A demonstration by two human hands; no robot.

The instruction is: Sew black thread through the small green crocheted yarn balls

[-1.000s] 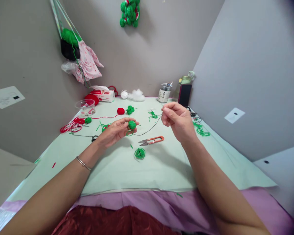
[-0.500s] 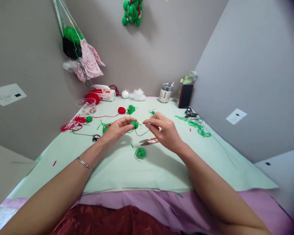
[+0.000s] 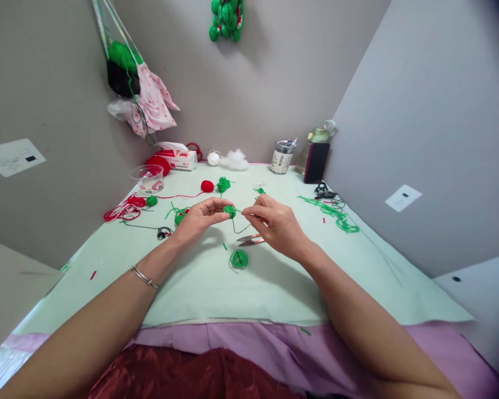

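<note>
My left hand [image 3: 205, 217] pinches a small green crocheted piece [image 3: 229, 211] between thumb and fingers, above the table. Just right of it, my right hand [image 3: 270, 219] is closed with thumb and forefinger on a thin needle, mostly hidden by the fingertips. A short green strand [image 3: 238, 210] spans the gap between the piece and those fingertips. Dark thread [image 3: 238, 231] loops down from the piece towards my right hand. Beneath that hand lie thread snips [image 3: 249, 240], partly covered. Nearer me is a round coil of green yarn [image 3: 238, 259].
Red yarn [image 3: 127, 208], a clear plastic tub [image 3: 149, 180] and a tissue box [image 3: 183, 159] stand left. White stuffing [image 3: 235, 160], a pen tin [image 3: 282, 158] and a phone [image 3: 316, 163] line the back. Green strands [image 3: 336, 216] lie right.
The silvery needle seen between the hands no longer shows there; a green strand is visible instead. My right fingertips have shifted slightly. The view has moved a little.
</note>
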